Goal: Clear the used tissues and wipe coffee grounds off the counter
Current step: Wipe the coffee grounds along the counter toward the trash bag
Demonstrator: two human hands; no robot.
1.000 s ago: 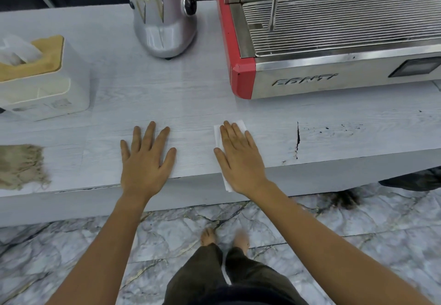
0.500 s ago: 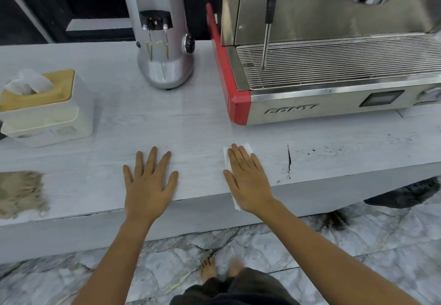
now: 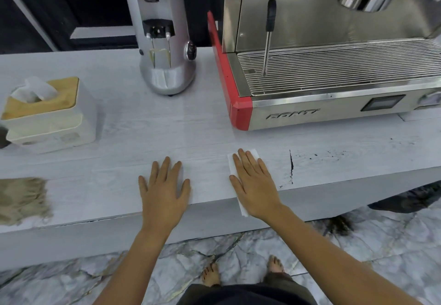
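Note:
My right hand [image 3: 254,185] lies flat, fingers spread, on a white tissue [image 3: 232,165] at the front edge of the pale wood-grain counter [image 3: 119,161]; the tissue's near end hangs over the edge. My left hand [image 3: 164,191] rests flat and bare on the counter a hand's width to the left. Dark coffee grounds [image 3: 291,168] form a thin line just right of my right hand, with loose specks [image 3: 334,154] scattered farther right. More grounds lie on the floor [image 3: 338,224].
A red-and-steel espresso machine [image 3: 334,90] fills the back right. A silver grinder [image 3: 167,66] stands behind my left hand. A tissue box with a wooden lid [image 3: 47,116] sits at the left, and a beige frayed cloth [image 3: 21,199] lies at the front left edge.
The camera has tilted up, showing more of the machine and grinder. Both hands stay flat in the same places on the counter.

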